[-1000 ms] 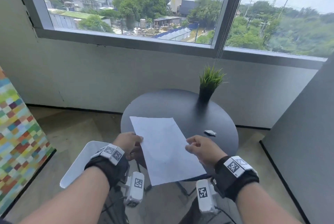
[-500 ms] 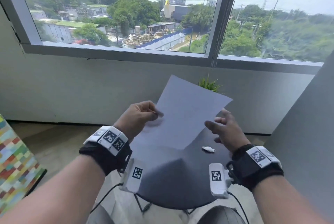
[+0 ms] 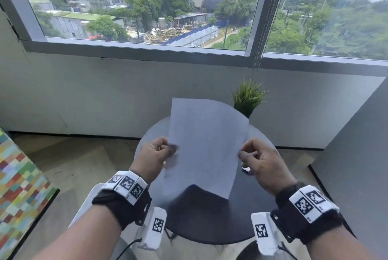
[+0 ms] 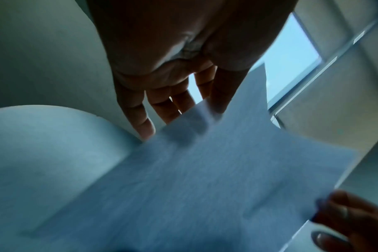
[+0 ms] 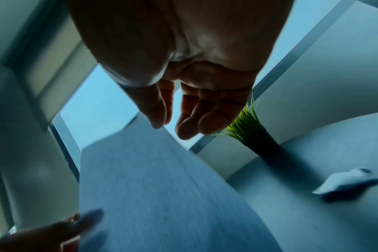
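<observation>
A blank white sheet of paper (image 3: 205,146) stands upright in the air over the round dark table (image 3: 210,224). My left hand (image 3: 170,150) pinches its left edge, thumb on the near face. My right hand (image 3: 241,155) pinches the right edge at about the same height. In the left wrist view the paper (image 4: 205,179) runs under my fingers (image 4: 145,126), which lie behind it. In the right wrist view the thumb tip (image 5: 157,123) meets the edge of the paper (image 5: 162,187). The sheet's bottom edge hangs free above the tabletop.
A small potted grass plant (image 3: 248,98) stands at the table's far edge. A small white object (image 5: 345,182) lies on the table by my right hand. A white chair (image 3: 84,213) stands at left, near a colourful panel (image 3: 19,186). A grey wall (image 3: 357,154) is at right.
The sheet came up off the table and turned from a slant to upright. My right hand, spread open at the edge half a second ago, now pinches it.
</observation>
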Demonstrator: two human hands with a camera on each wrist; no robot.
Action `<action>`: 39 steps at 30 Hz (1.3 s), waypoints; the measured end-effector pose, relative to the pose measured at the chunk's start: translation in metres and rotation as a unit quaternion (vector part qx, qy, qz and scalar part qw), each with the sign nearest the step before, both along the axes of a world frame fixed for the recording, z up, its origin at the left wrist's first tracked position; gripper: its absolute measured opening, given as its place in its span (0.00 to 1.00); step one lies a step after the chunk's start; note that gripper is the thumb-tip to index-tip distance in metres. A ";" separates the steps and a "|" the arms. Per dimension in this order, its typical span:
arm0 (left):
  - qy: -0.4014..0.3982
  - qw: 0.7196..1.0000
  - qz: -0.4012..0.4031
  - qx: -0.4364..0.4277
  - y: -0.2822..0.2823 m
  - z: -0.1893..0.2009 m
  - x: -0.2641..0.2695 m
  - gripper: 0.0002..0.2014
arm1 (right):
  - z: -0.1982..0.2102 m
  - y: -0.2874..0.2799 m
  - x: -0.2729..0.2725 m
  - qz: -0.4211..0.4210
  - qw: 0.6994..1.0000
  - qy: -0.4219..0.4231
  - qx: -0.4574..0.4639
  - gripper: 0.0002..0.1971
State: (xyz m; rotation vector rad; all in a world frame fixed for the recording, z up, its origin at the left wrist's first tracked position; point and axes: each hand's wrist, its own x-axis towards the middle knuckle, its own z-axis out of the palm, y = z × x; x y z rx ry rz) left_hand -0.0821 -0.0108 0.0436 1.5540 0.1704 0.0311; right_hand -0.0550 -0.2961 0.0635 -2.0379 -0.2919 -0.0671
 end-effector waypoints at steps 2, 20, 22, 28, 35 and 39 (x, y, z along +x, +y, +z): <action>0.005 0.999 -0.008 0.035 0.002 -0.013 0.000 0.06 | -0.006 0.001 -0.001 -0.004 1.000 -0.001 -0.008 0.05; -0.112 0.873 0.014 0.474 0.012 0.002 0.094 0.30 | -0.033 0.043 0.110 -0.095 0.970 0.198 0.107 0.05; -0.082 0.844 -0.072 0.525 0.004 -0.017 0.099 0.28 | -0.046 0.047 0.124 -0.102 0.960 0.217 0.145 0.07; 0.106 0.769 -0.226 0.589 0.002 -0.072 0.135 0.32 | -0.070 0.042 0.143 -0.040 0.946 0.301 0.113 0.08; 0.117 0.710 -0.218 0.660 0.007 -0.080 0.167 0.31 | -0.075 -0.044 0.130 0.184 0.816 0.159 -0.525 0.16; 0.130 0.711 -0.200 0.662 0.014 -0.084 0.177 0.31 | -0.085 -0.057 0.124 0.214 0.825 0.103 -0.513 0.08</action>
